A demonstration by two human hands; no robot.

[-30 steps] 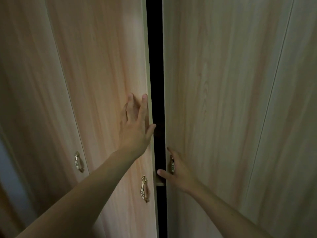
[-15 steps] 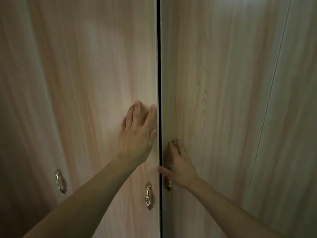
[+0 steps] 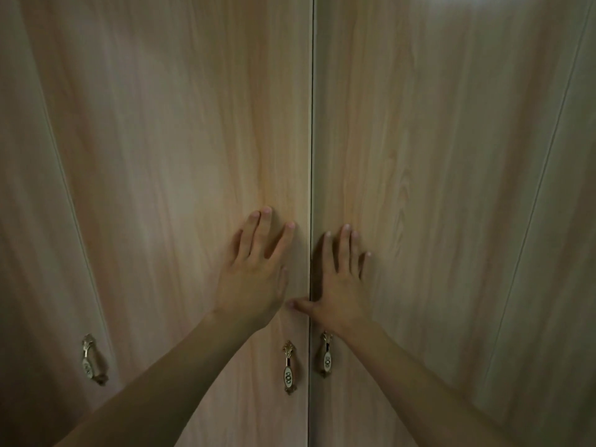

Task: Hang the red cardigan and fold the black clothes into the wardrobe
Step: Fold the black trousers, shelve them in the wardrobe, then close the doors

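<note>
Head view, left to right: the left hand (image 3: 254,279) lies flat, its grip open, on the wardrobe's left door (image 3: 180,156); the right hand (image 3: 342,285) presses likewise, holding nothing, on the right door (image 3: 435,156). Both doors meet shut, so the red cardigan and black clothes are out of sight. The stiff panels likely swing easiest pulled by the ornate handles (image 3: 288,367) below.

Two hands (image 3: 254,282), three handles (image 3: 288,369), four wardrobe doors (image 3: 180,140).

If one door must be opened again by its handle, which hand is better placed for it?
Probably the right hand: it lies flat directly above the right door's handle. The left hand sits further from its handle.
</note>
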